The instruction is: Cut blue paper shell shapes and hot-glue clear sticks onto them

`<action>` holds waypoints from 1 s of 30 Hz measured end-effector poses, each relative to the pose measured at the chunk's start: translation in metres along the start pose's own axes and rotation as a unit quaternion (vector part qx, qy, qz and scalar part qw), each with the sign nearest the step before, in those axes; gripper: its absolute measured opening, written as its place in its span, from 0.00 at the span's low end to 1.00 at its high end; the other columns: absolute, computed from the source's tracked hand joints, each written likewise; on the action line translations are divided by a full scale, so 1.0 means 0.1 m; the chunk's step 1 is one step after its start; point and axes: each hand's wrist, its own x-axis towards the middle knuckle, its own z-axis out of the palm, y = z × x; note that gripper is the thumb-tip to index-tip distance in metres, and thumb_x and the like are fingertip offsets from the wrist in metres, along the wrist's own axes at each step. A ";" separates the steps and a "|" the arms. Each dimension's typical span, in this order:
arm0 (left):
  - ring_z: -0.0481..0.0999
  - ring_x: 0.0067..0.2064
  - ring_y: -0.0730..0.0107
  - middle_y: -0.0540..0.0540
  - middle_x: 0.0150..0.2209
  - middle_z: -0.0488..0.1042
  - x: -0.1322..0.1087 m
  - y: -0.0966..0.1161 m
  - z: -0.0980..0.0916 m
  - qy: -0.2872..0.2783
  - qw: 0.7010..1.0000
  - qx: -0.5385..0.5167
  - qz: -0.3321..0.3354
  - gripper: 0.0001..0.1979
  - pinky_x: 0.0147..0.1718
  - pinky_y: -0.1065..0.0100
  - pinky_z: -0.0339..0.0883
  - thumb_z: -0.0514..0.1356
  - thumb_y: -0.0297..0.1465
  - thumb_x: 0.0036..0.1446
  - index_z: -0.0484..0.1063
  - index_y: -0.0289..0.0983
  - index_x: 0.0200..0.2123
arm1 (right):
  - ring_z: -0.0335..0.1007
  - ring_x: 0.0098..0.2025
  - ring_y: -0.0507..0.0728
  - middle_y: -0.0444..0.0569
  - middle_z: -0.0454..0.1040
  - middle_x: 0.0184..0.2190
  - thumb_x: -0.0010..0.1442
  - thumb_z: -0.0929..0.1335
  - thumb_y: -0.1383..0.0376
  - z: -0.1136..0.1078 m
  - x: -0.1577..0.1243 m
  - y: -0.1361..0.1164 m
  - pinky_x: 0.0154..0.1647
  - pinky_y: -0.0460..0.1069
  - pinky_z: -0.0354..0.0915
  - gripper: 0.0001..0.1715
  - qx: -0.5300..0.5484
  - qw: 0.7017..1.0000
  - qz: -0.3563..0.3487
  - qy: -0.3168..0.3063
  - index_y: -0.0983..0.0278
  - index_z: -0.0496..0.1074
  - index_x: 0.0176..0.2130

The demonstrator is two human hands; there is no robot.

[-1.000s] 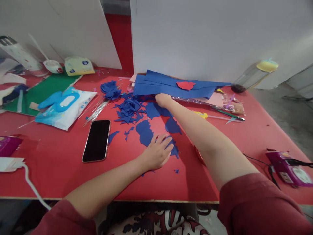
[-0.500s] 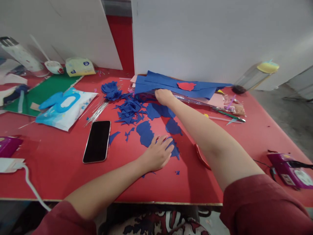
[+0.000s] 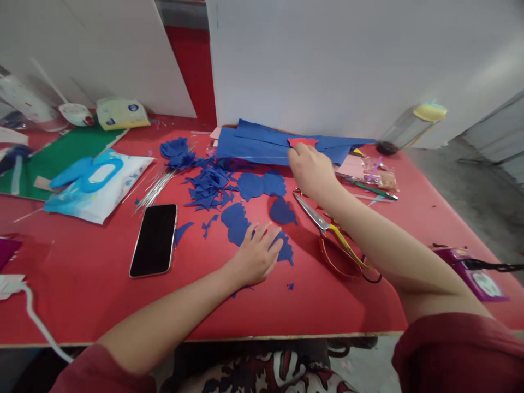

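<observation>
My left hand (image 3: 257, 255) lies on the red table with its fingers spread, touching a blue cut piece (image 3: 285, 250). Other blue cut pieces (image 3: 236, 222) lie just beyond it. At the back, my right hand (image 3: 310, 166) reaches to the front of the folded blue sheets (image 3: 254, 145), by the red cut piece (image 3: 302, 142). Its fingertips are partly hidden, so what they hold, if anything, cannot be made out. Scissors with a yellow and red handle (image 3: 343, 240) lie open below my right forearm.
A phone (image 3: 154, 240), a wipes pack (image 3: 98, 183), thin wires (image 3: 158, 188) and a pile of blue scraps (image 3: 208, 184) lie to the left. A green pen-like tool (image 3: 374, 189) and small packets (image 3: 385, 177) lie at the right, near a clear container with a yellow lid (image 3: 429, 113).
My right hand has moved right along the blue sheets to the red piece, uncovering the scissors. A long clear wrapper in front of the sheets no longer shows. My left hand stays on the blue piece.
</observation>
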 end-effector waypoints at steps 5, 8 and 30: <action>0.59 0.59 0.51 0.35 0.55 0.66 0.00 -0.01 -0.05 0.107 0.991 0.077 -0.031 0.18 0.55 0.54 0.51 0.52 0.27 0.57 0.67 0.31 0.51 | 0.63 0.33 0.57 0.53 0.69 0.31 0.59 0.56 0.75 -0.03 -0.67 0.10 0.28 0.48 0.54 0.15 0.068 0.995 -0.036 0.069 0.67 0.69 0.35; 0.57 0.61 0.52 0.33 0.57 0.64 0.01 -0.01 -0.13 0.133 0.983 0.122 -0.024 0.21 0.56 0.54 0.50 0.50 0.25 0.59 0.63 0.30 0.56 | 0.63 0.33 0.55 0.52 0.70 0.32 0.61 0.56 0.74 0.00 -1.02 -0.01 0.31 0.47 0.57 0.16 0.150 0.976 -0.137 0.079 0.65 0.70 0.34; 0.75 0.30 0.64 0.42 0.34 0.71 -0.02 -0.26 -0.46 -0.268 0.916 0.155 -0.254 0.32 0.22 0.69 0.64 0.42 0.17 0.57 0.49 0.42 0.64 | 0.60 0.57 0.64 0.59 0.68 0.53 0.63 0.60 0.60 0.60 -1.39 -0.28 0.59 0.63 0.51 0.20 0.239 0.965 -0.103 -0.025 0.69 0.67 0.49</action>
